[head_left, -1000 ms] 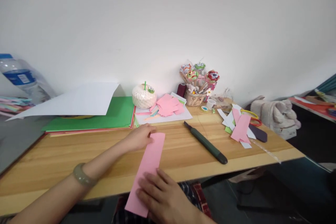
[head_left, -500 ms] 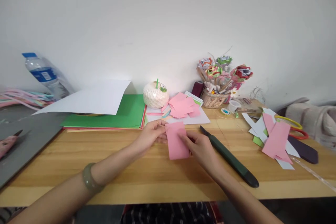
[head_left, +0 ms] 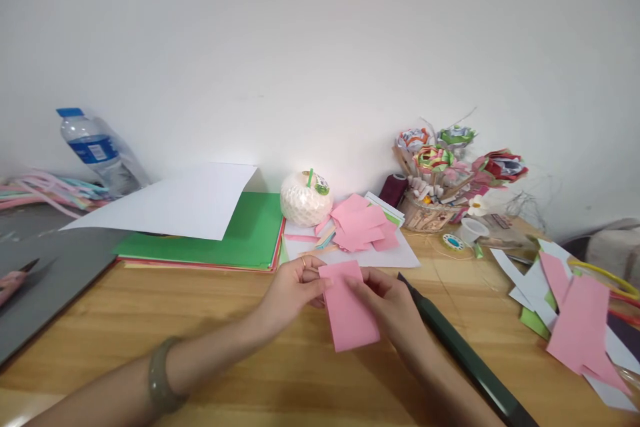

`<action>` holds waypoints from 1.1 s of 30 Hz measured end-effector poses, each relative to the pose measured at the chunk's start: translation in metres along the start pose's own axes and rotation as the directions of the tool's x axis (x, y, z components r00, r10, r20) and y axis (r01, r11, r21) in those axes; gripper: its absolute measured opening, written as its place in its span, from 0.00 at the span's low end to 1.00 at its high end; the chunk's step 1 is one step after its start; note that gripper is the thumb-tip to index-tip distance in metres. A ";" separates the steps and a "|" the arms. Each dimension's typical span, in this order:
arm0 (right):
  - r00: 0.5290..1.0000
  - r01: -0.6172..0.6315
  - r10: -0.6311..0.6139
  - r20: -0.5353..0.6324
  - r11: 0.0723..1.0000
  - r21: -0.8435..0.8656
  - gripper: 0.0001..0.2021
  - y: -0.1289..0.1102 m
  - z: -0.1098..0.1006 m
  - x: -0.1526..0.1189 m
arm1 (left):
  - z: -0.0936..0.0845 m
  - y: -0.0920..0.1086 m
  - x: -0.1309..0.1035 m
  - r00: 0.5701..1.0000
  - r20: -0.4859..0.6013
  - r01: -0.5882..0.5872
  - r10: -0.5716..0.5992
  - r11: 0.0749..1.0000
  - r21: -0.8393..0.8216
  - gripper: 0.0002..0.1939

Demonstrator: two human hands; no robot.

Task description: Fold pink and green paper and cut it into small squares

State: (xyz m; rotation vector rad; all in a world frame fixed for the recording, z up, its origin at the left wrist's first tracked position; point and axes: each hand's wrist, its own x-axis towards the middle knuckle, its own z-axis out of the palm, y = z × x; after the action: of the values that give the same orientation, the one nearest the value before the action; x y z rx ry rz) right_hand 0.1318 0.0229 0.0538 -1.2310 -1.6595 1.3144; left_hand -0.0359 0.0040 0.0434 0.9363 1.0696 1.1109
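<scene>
A pink paper rectangle [head_left: 351, 320] is held up over the wooden table [head_left: 225, 320]. My left hand [head_left: 295, 290] pinches its upper left edge, thumb in front and the other fingers behind. My right hand [head_left: 393, 300] grips the upper right side, its thumb lying on the front of the paper. Just right of my right hand lies a dark green cutter-like tool [head_left: 465, 353], its dark tip near my knuckles. Behind the hands, cut pink pieces [head_left: 360, 223] are heaped on a white sheet [head_left: 407, 255].
A green paper stack [head_left: 255, 227] lies under a raised white sheet [head_left: 175, 203], near a bottle [head_left: 95, 150] and a grey board [head_left: 45, 280]. Behind are a netted white fruit [head_left: 306, 200] and a basket of paper flowers [head_left: 427, 213]. Paper scraps [head_left: 580, 320] lie at right.
The view has shifted, so the table's things appear lower and those at right lie further right. The pink rectangle is tilted more, its lower end turned rightward. Both hands still hold it.
</scene>
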 end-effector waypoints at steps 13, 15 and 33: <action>0.990 -0.118 0.128 -0.063 0.982 0.145 0.20 0.006 0.003 0.000 | 0.006 0.001 -0.010 1.000 0.017 0.009 -0.009 0.999 0.037 0.18; 0.989 -0.124 0.135 -0.065 0.981 0.150 0.20 0.006 0.003 -0.001 | 0.007 0.001 -0.011 1.000 0.015 0.013 -0.014 0.999 0.046 0.18; 0.986 -0.137 0.153 -0.072 0.973 0.184 0.19 0.008 0.003 -0.003 | 0.007 0.002 -0.014 1.000 0.008 -0.012 0.012 0.997 0.070 0.16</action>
State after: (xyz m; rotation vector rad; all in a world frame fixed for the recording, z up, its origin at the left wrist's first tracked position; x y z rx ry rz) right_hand 0.1322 0.0193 0.0459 -1.3013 -1.3814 1.4432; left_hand -0.0309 -0.0100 0.0500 1.0026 1.1034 1.0844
